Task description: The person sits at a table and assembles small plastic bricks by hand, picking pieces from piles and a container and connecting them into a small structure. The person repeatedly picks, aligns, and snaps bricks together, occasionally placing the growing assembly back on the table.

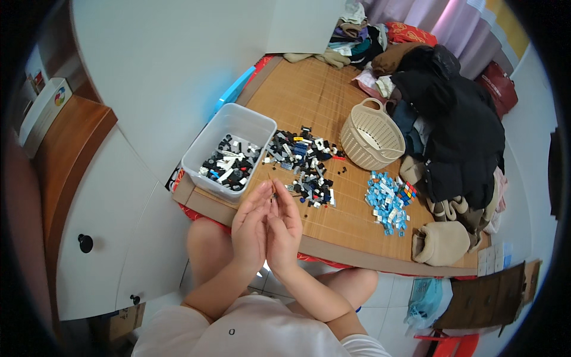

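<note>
My left hand [250, 223] and my right hand [284, 226] are pressed together, side by side, above the front edge of the bamboo mat [351, 238]. Their fingers are curved and held close, pointing away from me. A tiny dark bit shows between the fingertips, but what the hands hold is otherwise hidden. Just beyond them lies a loose pile of small building bricks [306, 166], mostly black, grey and white, with some blue and yellow. To the left, a clear plastic bin [199, 140] contains more such bricks.
A beige woven-look basket [372, 140] stands at the right of the brick pile. Nearer me are light-blue and white tiles [386, 205] and a colourful puzzle cube [408, 191]. Heaped dark clothes [455, 131] cover the right side. A blue lid [235, 92] leans behind the bin.
</note>
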